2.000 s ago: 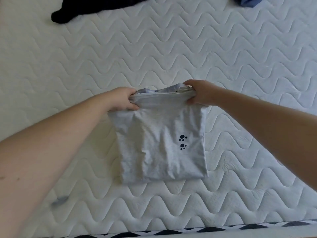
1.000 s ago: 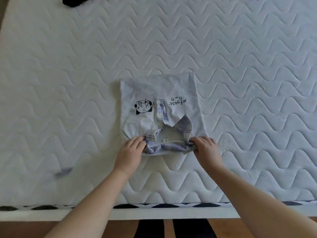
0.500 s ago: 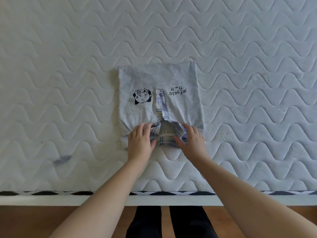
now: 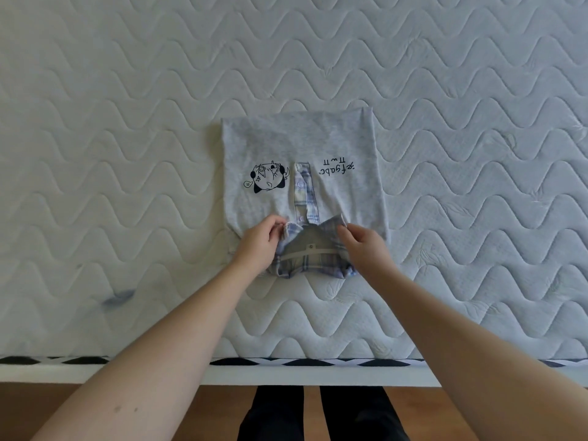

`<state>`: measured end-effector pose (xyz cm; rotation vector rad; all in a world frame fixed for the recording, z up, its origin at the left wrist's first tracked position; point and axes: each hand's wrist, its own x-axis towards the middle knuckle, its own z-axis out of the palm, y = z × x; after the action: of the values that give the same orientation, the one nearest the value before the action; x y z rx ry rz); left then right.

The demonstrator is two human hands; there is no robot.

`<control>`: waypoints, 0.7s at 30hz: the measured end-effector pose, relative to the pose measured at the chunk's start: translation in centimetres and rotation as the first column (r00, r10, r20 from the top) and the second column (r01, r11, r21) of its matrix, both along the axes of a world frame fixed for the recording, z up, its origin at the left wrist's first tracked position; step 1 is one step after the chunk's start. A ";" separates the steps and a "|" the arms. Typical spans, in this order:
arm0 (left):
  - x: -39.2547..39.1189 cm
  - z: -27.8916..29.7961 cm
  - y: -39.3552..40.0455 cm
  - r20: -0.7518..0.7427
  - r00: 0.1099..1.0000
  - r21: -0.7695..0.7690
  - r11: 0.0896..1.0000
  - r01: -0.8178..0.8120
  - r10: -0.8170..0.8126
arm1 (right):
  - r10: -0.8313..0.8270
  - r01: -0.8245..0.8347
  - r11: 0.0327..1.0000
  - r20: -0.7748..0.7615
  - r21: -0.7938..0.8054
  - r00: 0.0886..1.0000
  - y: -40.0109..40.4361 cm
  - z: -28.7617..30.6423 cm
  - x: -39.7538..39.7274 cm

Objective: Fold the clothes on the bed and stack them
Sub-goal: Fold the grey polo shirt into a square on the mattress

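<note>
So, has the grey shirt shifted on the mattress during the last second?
No. The grey shirt lies as far up and right of the bluish stain on the mattress as before.

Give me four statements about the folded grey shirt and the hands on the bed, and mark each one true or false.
1. The grey shirt lies folded on the mattress. True.
2. The left hand and the right hand both pinch the plaid collar. True.
3. The cartoon print sits to the right of the plaid placket. False: it is on the left.
4. The collar points away from the person. False: it lies at the near edge.
</note>
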<state>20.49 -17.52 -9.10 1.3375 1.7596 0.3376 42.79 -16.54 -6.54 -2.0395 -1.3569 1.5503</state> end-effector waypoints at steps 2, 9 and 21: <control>0.4 -0.1 0.3 -0.018 0.996 -0.003 0.997 0.082 -0.082 | -0.152 0.151 0.988 -0.055 -0.017 0.987 0.1 0.2 -0.3; 1.4 -0.8 1.4 -0.228 0.844 -0.230 0.869 0.438 -0.486 | -0.546 0.551 0.833 -0.076 0.058 0.834 0.0 0.9 0.2; 0.9 -0.4 1.7 -0.132 0.921 -0.106 0.929 0.354 -0.366 | -0.149 0.154 0.987 -0.092 0.050 0.985 -1.0 0.2 -1.5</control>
<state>21.39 -15.86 -9.52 1.6258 1.5835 -0.0406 41.30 -17.52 -6.30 -1.9665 -1.1720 1.4999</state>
